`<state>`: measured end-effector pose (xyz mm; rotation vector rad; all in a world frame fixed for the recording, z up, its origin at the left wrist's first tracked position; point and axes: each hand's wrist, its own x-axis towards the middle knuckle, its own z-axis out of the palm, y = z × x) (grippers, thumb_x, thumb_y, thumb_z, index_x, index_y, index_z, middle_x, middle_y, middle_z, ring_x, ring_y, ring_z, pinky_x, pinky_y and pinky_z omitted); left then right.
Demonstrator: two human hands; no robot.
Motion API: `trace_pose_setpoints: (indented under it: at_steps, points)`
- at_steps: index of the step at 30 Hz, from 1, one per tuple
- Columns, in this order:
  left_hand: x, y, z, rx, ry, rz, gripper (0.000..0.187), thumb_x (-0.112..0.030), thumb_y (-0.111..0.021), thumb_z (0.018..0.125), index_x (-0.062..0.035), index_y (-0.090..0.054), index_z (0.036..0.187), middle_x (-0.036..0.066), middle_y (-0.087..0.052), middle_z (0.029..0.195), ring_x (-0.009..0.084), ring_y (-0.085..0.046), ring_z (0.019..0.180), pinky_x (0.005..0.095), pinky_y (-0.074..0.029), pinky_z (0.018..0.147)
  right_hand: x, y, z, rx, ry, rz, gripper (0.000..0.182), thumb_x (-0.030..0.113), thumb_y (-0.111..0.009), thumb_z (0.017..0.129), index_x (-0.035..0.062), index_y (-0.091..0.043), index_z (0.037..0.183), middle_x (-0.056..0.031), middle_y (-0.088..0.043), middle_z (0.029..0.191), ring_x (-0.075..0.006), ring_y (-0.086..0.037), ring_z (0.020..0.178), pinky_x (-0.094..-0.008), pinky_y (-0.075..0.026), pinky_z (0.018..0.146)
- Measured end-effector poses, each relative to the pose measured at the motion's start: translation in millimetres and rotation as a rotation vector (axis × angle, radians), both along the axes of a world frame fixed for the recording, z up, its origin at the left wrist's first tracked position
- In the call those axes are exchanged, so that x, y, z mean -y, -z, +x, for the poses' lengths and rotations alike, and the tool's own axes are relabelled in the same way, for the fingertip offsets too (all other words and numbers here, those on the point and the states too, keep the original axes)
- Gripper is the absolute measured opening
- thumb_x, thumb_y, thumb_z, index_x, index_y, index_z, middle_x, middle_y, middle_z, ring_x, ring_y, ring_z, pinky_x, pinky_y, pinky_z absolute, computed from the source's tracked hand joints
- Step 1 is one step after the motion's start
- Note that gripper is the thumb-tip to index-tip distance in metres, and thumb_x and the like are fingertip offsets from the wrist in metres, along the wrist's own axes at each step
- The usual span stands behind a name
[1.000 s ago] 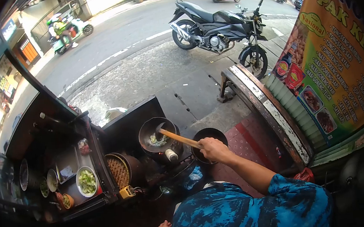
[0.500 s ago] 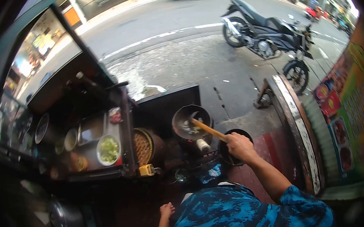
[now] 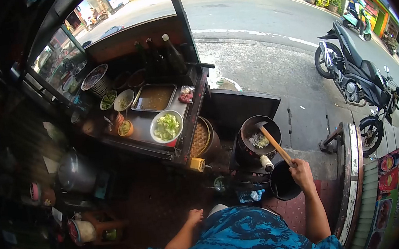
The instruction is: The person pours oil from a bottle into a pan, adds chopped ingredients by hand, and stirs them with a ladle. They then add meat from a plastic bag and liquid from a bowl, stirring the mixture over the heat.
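Working the pale chopped pieces [image 3: 259, 141] around the wok [image 3: 248, 130] asks for a low, sweeping scrape, to my eye. From where I stand, the right hand [image 3: 302, 174] has its fingers wrapped round the far end of the long wooden handle of the turner [image 3: 278, 146], whose head dips into the wok beside the food. That grip suits the heat, I'd say: knuckles well away from the pan, a slight tilt at the wrist to slip the edge beneath the pieces. They lie in a small heap at the bottom, so short strokes from the side toward the middle would turn them without flinging any over the rim. The wok's pale-wrapped grip [image 3: 266, 163] juts toward the person, with nobody holding it; a hard push could slide the pan, so light pressure seems wiser. The left hand [image 3: 195, 216] hangs near the shirt [image 3: 248, 232], fingers partly curled, and I can't tell whether anything is in it. Over on the counter, well apart, sits a white bowl of cut greens [image 3: 166, 127].
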<state>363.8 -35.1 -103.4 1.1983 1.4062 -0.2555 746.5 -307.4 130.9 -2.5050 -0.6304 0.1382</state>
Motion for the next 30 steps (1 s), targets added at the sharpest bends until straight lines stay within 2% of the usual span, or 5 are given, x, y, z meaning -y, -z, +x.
trace_pose_setpoints:
  at_steps: [5,7,9,17,30]
  points:
    - [-2.9,4.4,-2.1,0.043,-0.036,0.027,0.026,-0.028,-0.063,0.089,-0.0030,-0.063,0.095,0.008,-0.065,0.087,0.0161,-0.063,0.074,0.0300,-0.052,0.060,14.4,-22.7,-12.2,-0.002,0.062,-0.063,0.034,0.009,-0.069,0.075,-0.0004,-0.063,0.106,-0.0235,-0.064,0.100,-0.0403,-0.060,0.095,-0.0436,-0.048,0.084]
    - [-2.1,8.2,-5.6,0.019,-0.022,0.015,0.026,-0.028,-0.062,0.090,-0.0024,-0.063,0.096,0.008,-0.066,0.084,0.0167,-0.064,0.074,0.0302,-0.053,0.060,11.3,-30.9,-11.5,-0.186,0.050,-0.169,0.030,0.012,-0.067,0.077,0.0024,-0.062,0.106,-0.0209,-0.063,0.101,-0.0404,-0.059,0.096,-0.0446,-0.047,0.085]
    - [-2.5,11.6,-8.9,-0.021,0.050,-0.007,0.027,-0.027,-0.062,0.091,-0.0015,-0.062,0.098,0.011,-0.067,0.090,0.0188,-0.066,0.076,0.0328,-0.055,0.061,12.0,6.2,-8.1,-0.092,-0.045,-0.001,0.031,0.013,-0.067,0.077,0.0043,-0.062,0.106,-0.0185,-0.063,0.099,-0.0392,-0.059,0.094,-0.0450,-0.047,0.083]
    - [-9.4,7.1,-5.0,-0.012,0.057,-0.011,0.026,-0.025,-0.061,0.091,0.0000,-0.063,0.097,0.011,-0.067,0.088,0.0197,-0.067,0.077,0.0321,-0.056,0.062,-15.0,1.5,-12.0,0.077,-0.041,-0.118,0.029,0.013,-0.065,0.079,0.0050,-0.060,0.106,-0.0175,-0.062,0.098,-0.0369,-0.060,0.093,-0.0450,-0.049,0.080]
    - [-9.3,9.7,-10.0,0.058,0.007,0.015,0.027,-0.024,-0.061,0.091,0.0010,-0.062,0.101,0.011,-0.067,0.092,0.0198,-0.067,0.078,0.0320,-0.056,0.062,16.3,-33.6,-17.8,-0.197,0.067,-0.078,0.031,0.013,-0.067,0.077,0.0003,-0.063,0.104,-0.0239,-0.064,0.100,-0.0404,-0.060,0.096,-0.0450,-0.048,0.084]
